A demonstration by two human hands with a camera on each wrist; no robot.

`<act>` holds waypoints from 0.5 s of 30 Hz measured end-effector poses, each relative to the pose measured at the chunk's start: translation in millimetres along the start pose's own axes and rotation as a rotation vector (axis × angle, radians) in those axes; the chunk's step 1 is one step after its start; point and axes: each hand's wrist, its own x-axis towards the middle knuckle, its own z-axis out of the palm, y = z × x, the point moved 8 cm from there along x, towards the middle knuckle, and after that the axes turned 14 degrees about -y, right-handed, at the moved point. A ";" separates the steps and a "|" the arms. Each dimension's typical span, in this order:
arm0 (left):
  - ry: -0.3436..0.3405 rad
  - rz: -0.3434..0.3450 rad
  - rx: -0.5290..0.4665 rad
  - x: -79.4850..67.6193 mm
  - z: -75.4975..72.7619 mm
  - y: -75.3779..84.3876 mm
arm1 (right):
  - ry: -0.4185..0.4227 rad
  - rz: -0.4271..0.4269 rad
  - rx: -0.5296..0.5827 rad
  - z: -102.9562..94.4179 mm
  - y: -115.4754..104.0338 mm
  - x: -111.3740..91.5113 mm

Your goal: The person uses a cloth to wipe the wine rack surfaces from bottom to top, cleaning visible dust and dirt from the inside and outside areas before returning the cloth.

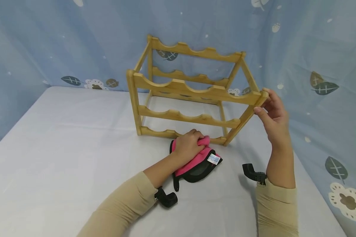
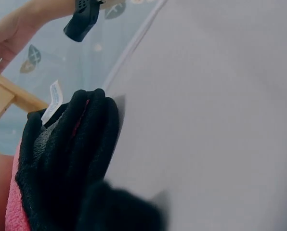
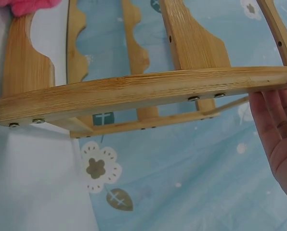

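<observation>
A wooden wine rack (image 1: 178, 86) with scalloped rails stands on the white-covered table. My right hand (image 1: 274, 120) holds the top of its front right post, thumb on the near side; the right wrist view shows the fingers (image 3: 273, 113) against the post's outer side. Low at the front, my left hand (image 1: 188, 146) grips a bunched pink cleaning cloth (image 1: 192, 163) with black edging and a white label. The cloth overlaps the bottom front rail (image 1: 157, 132) and hides part of it. In the left wrist view the cloth's dark folds (image 2: 76, 139) hang over the table.
A blue curtain (image 1: 92, 42) with leaf and flower prints hangs behind the table and along its right side. Black devices, one on the left wrist (image 1: 167, 198) and one on the right (image 1: 253, 173), jut out at the sleeve cuffs. White table surface (image 1: 62, 158) stretches to the left.
</observation>
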 end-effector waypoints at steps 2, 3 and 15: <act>-0.003 0.003 -0.024 -2.5 -1.6 -4.0 | 0.005 -0.001 -0.001 -1.5 -1.0 -1.7; -0.004 0.000 -0.038 -4.4 -2.8 -6.5 | 0.003 0.001 -0.002 -1.8 -1.2 -2.3; 0.043 -0.063 -0.079 -28.6 -30.7 -50.2 | 0.002 0.011 -0.009 -0.6 -0.2 -2.9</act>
